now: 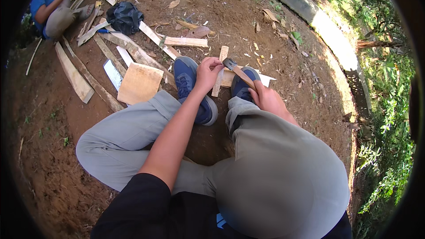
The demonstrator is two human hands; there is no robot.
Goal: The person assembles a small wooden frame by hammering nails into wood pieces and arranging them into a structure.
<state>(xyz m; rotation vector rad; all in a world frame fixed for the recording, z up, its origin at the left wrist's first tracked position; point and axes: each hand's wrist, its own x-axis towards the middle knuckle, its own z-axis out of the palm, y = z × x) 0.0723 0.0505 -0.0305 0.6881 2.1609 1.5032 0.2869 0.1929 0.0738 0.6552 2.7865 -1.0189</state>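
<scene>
My right hand (268, 99) is wrapped round the wooden handle of a hammer (242, 74), whose dark metal head lies close to my left fingertips. My left hand (207, 74) is closed in a pinch over a narrow wooden strip (223, 54); whatever sits between the fingertips is too small to make out. The strip lies across a wider pale board (228, 79) on the ground between my two blue shoes (186, 76). Part of that board is hidden by the strip, the hammer and my right shoe.
Left of my feet lie a square wooden block (141, 82), a metal blade (113, 74) and several long wooden slats (74, 77). A short batten (186, 42) and a black plastic bag (125, 18) are farther off. Another person (55, 11) sits at far left. A concrete kerb (305, 6) runs along the right.
</scene>
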